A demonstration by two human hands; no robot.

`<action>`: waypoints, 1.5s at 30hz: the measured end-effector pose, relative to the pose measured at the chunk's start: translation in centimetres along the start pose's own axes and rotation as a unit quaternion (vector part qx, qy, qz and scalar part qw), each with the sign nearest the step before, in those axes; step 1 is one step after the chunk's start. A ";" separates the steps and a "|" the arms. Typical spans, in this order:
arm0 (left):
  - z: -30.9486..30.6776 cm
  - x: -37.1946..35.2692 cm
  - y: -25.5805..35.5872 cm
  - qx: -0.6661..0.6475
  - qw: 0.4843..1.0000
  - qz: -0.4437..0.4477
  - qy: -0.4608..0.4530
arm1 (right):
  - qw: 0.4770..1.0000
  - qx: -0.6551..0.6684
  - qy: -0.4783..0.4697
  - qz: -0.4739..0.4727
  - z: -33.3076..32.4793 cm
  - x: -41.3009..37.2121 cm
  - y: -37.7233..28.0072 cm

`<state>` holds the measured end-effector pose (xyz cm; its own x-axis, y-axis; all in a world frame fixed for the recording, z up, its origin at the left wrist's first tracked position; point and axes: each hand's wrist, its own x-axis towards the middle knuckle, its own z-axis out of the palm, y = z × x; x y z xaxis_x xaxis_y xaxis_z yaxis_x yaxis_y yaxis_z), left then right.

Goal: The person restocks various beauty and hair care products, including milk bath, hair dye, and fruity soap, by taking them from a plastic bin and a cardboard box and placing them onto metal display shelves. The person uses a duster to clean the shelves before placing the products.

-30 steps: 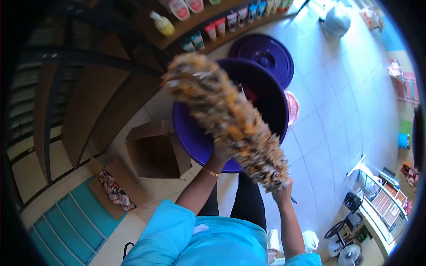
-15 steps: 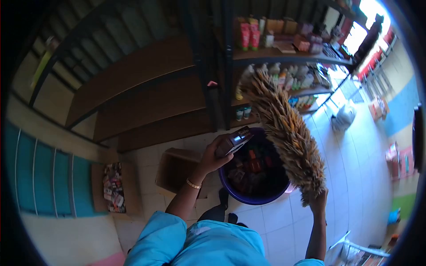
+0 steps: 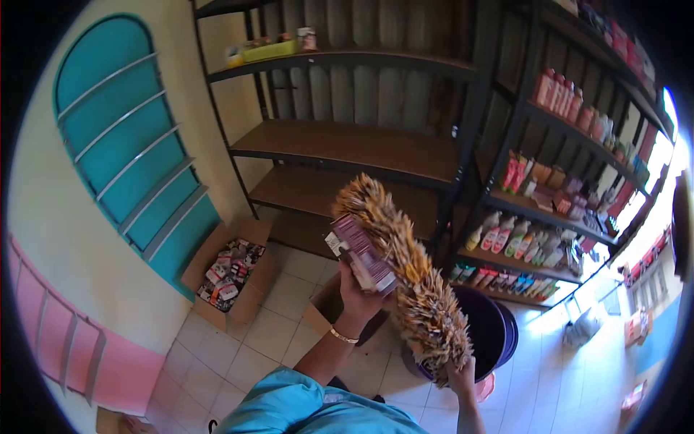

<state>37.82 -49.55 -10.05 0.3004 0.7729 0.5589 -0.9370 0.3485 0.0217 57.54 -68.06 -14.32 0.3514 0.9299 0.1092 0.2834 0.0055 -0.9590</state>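
A maroon printed box (image 3: 366,257), probably product packaging, is gripped in my left hand (image 3: 359,298), fingers wrapped around its lower end. My right hand (image 3: 460,377) closes around the lower end of a feather duster (image 3: 416,278) with brown and golden feathers. The duster slants up to the left, its feathers right along the box's right side. Below both hands, a dark purple tub (image 3: 500,325) stands on the tiles, partly hidden by the duster. An opened cardboard box (image 3: 318,318) sits behind my left wrist.
At the left wall, a cardboard carton (image 3: 253,300) holds many small packages. A brown-shelved rack (image 3: 347,141) stands ahead, with a green tray (image 3: 271,50) high up. Shelves at the right carry pump bottles (image 3: 506,235) and tubes. A grey bag (image 3: 582,329) lies on the floor.
The view has swung left toward the rack. The box has been raised from over the tub and turned. The duster has moved left, from beside the tub to against the box.
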 end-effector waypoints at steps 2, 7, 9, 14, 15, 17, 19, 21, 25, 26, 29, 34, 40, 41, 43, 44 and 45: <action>1.7 -0.9 2.9 0.078 0.991 0.023 0.104 | 0.998 0.056 0.034 0.027 1.9 1.1 -1.2; 3.0 -2.3 12.2 0.271 0.948 0.056 0.159 | 0.977 0.034 0.063 -0.202 10.5 -0.6 -8.0; 0.4 -4.2 15.8 0.299 0.934 0.124 0.151 | 0.963 -0.108 -0.082 -0.232 13.6 -0.6 -7.2; 6.0 -4.9 24.8 0.342 0.899 0.096 0.257 | 0.996 -0.010 0.028 -0.082 22.3 0.3 -7.6; 6.3 -5.2 26.6 0.355 0.900 0.081 0.242 | 0.996 0.028 0.030 -0.080 23.7 0.2 -8.3; 7.3 -5.3 29.0 0.388 0.892 0.071 0.223 | 0.981 0.070 0.040 -0.177 27.2 -0.5 -10.9; 3.7 -6.9 31.4 0.281 0.945 0.094 0.138 | 0.961 -0.047 -0.063 -0.267 29.2 -1.3 -9.6; 4.4 -7.2 32.6 0.315 0.918 0.135 0.202 | 0.938 -0.139 -0.122 -0.294 31.2 -0.5 -8.2; 4.9 -5.5 35.6 0.349 0.897 0.154 0.223 | 0.997 -0.017 0.044 -0.067 33.3 1.5 -7.9; 4.6 -5.0 36.0 0.335 0.902 0.148 0.227 | 0.994 0.053 0.096 0.012 34.0 2.1 -8.1; 3.9 -2.5 37.0 0.328 0.889 0.148 0.283 | 0.997 0.033 -0.011 -0.075 34.8 3.3 -10.0; -5.5 0.1 40.2 0.226 0.950 0.078 0.203 | 0.977 -0.137 -0.072 -0.145 37.3 8.7 -5.7; -4.1 8.1 41.0 0.365 0.867 0.085 0.327 | 0.999 -0.006 -0.013 -0.048 39.9 17.8 -6.5; -4.6 8.9 41.4 0.334 0.886 0.084 0.311 | 0.998 -0.011 -0.012 -0.063 40.6 19.2 -6.1; -7.0 9.8 42.8 0.280 0.903 0.111 0.308 | 0.986 -0.073 -0.059 -0.137 42.6 21.3 -6.3; -8.2 9.8 43.5 0.251 0.909 0.119 0.311 | 0.991 -0.053 -0.088 -0.086 43.4 21.7 -7.1; -8.0 10.6 43.6 0.228 0.916 0.142 0.299 | 0.992 -0.036 -0.114 -0.035 44.4 22.1 -8.7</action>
<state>1.63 -21.92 -9.75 -0.0516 0.9977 0.0447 -0.9283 -0.0644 0.3663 23.28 -31.20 -15.20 0.1193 0.9874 0.1039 0.3661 0.0535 -0.9290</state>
